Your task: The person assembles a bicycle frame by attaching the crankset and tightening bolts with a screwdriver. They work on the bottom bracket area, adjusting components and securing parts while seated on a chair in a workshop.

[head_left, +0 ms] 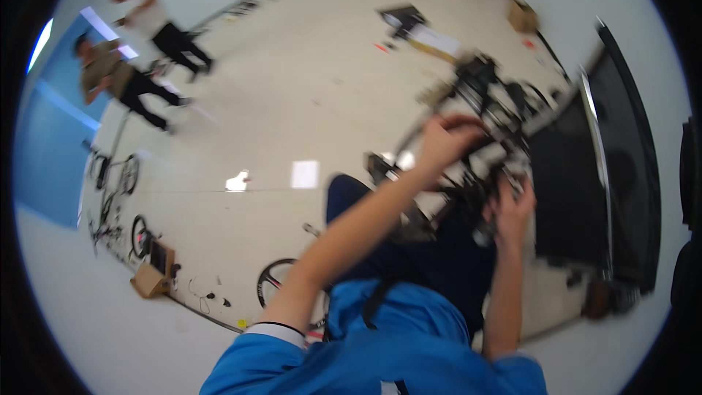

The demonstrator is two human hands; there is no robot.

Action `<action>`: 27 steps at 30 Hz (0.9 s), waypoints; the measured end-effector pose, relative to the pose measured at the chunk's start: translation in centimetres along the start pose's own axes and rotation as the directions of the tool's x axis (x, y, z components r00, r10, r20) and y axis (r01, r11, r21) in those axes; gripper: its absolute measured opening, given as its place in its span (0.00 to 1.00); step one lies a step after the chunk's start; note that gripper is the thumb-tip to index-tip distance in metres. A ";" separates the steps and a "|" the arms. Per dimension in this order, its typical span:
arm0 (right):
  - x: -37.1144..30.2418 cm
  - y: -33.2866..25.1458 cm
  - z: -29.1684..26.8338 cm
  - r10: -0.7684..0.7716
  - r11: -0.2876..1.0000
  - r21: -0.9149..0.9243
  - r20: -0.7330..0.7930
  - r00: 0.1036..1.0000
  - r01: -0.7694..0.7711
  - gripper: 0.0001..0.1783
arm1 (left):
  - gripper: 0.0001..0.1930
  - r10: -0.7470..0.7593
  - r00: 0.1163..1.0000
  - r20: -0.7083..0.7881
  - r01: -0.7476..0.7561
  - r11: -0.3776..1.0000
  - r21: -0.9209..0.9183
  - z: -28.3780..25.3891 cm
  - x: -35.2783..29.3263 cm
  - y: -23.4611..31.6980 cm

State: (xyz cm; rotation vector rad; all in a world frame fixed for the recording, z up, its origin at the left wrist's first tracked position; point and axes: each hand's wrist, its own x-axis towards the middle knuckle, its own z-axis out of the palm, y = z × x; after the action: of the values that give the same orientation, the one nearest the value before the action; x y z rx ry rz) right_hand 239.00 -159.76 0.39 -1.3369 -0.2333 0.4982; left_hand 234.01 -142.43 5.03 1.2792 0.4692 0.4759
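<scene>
A dark mechanical assembly of bars and tubes [468, 186], blurred and resembling part of a bicycle, stands in front of me to the right, by my legs. My left hand [450, 139] reaches across to its upper part, the fingers bent together at a dark piece too smeared to name. Lower down and nearer, my right hand [510, 208] is closed around a small silver metal part [516, 187] on the assembly's right side. Fine details between the fingers are hidden by blur.
Right of the assembly stands a black panel [570, 183] with a silver edge. A spoked wheel [262, 287] lies left of me. Bicycles [110, 183] and an open cardboard box [150, 279] line the left wall. Two people [164, 33] walk at far left; flat packages [435, 42] lie ahead.
</scene>
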 end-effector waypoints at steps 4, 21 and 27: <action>-0.2 -1.3 1.1 -0.044 0.995 0.096 0.011 0.999 0.042 0.09 | 0.09 0.067 0.997 -0.043 -0.071 0.993 -0.099 -0.8 0.0 -0.7; 0.0 2.0 2.1 -0.100 0.989 -0.107 0.031 0.995 0.103 0.08 | 0.11 -0.023 0.998 -0.055 0.014 0.987 -0.157 0.2 -0.4 0.6; 1.0 4.2 2.9 -0.327 0.888 -0.366 -0.074 0.942 0.279 0.09 | 0.11 -0.030 0.998 -0.061 0.020 0.986 -0.168 0.1 -0.2 0.6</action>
State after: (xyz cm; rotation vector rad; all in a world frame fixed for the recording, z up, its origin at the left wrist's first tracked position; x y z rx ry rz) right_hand 237.69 -156.11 -3.14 -1.6398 -0.4291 0.0995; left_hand 233.89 -142.48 5.62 1.0977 0.4880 0.5252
